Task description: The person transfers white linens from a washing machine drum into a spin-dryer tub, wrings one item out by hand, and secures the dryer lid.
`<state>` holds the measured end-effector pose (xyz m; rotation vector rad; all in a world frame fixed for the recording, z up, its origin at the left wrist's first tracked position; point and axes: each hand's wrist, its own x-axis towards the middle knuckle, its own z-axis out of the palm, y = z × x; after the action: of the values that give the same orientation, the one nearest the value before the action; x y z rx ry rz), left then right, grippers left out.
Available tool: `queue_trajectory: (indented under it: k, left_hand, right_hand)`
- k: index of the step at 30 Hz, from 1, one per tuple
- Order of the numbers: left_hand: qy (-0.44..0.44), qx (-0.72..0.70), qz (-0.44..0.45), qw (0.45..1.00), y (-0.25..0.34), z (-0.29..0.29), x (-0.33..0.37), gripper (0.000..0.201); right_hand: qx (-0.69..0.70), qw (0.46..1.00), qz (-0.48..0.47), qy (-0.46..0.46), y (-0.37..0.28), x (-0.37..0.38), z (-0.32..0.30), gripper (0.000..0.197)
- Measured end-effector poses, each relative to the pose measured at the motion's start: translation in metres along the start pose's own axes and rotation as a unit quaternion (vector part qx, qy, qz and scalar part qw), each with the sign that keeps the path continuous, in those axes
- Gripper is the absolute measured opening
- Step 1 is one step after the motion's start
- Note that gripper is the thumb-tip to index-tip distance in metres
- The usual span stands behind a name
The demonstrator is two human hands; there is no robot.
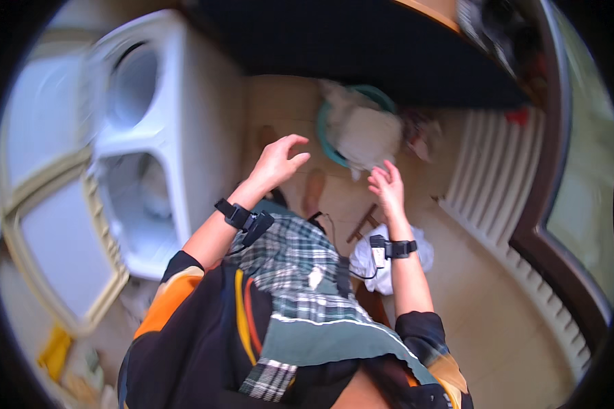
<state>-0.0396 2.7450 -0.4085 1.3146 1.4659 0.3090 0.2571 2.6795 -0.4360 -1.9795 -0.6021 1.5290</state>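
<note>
My left hand hangs in the air with its fingers apart and nothing in them. It is between a white twin-tub washing machine on the left and a teal basin on the floor ahead. Pale cloth is heaped in the basin and spills over its rim. My right hand, also without anything in it, reaches out just this side of the basin, its fingers spread and slightly bent. From this view I cannot tell whether its fingertips touch the cloth's near edge.
The washer's two lids stand open on the far left. A small patterned cloth heap lies right of the basin. Beside my right forearm is a white bag-like bundle. A white ribbed radiator runs along the right under a dark-framed window.
</note>
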Motion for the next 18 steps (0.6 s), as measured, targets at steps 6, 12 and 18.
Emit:
queue_trajectory:
  k: [6,12,18]
  left_hand:
    - [0.329,-0.125,-0.104,0.93,-0.027,-0.147,-0.162,0.017]
    - [0.381,-0.291,-0.333,0.812,-0.244,-0.189,-0.19,0.024]
    - [0.35,0.203,-0.274,0.873,-0.381,-0.182,-0.101,0.083]
  right_hand:
    - [-0.019,0.968,-0.143,-0.208,-0.119,-0.027,0.13,0.031]
    - [-0.042,0.888,-0.227,-0.398,-0.189,-0.07,0.26,0.027]
    - [-0.184,0.802,-0.364,-0.437,-0.199,-0.084,0.349,0.021]
